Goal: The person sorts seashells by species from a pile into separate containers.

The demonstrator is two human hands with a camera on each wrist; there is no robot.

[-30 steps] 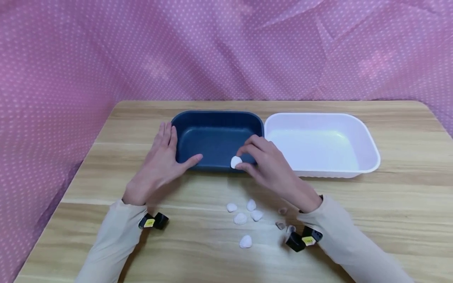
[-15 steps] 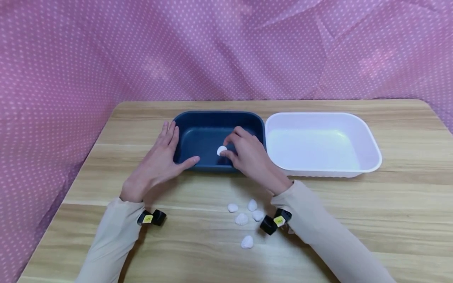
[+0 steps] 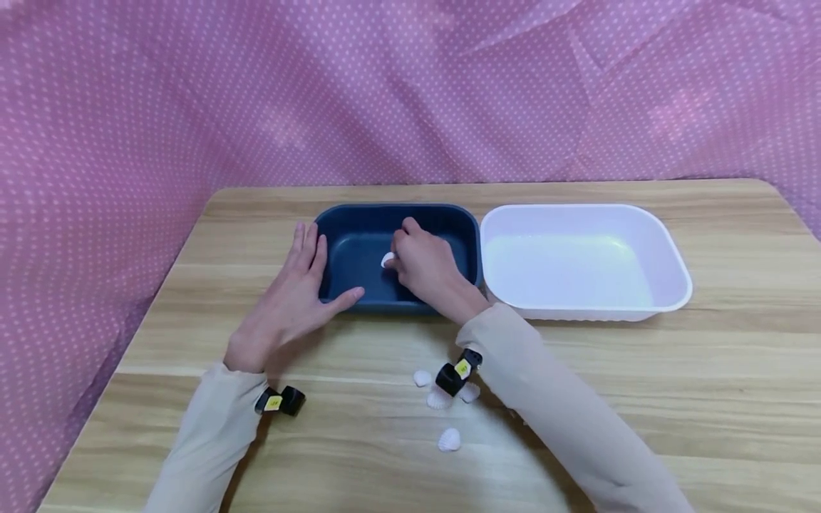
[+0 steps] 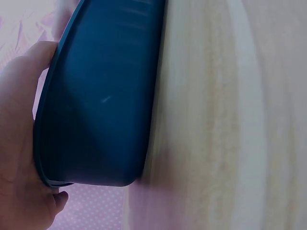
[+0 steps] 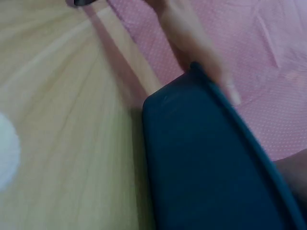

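A dark blue rectangular tub (image 3: pixel 398 308) stands on the table. My left hand (image 3: pixel 288 303) rests against its left end, thumb over the front rim and fingers stretched along the side; the left wrist view shows that hand (image 4: pixel 19 143) at the rim. Over the inside of the tub, my right hand (image 3: pixel 426 263) pinches a small white seashell (image 3: pixel 388 260) between thumb and fingertips. Several more white shells, among them one ribbed shell (image 3: pixel 450 439), lie on the wood in front; the right forearm and wrist camera partly cover some.
A white tub (image 3: pixel 673 303) stands right beside the blue one. Both are on a wood-grain table (image 3: pixel 737 370) with pink dotted cloth (image 3: pixel 410 92) hanging behind and at the left. In the right wrist view a blurred white shell (image 5: pixel 7 151) shows at the left edge.
My right hand has carried the shell left and farther into the blue tub, from its front rim. Its forearm now hides the small brownish shells. My left hand has stayed at the tub.
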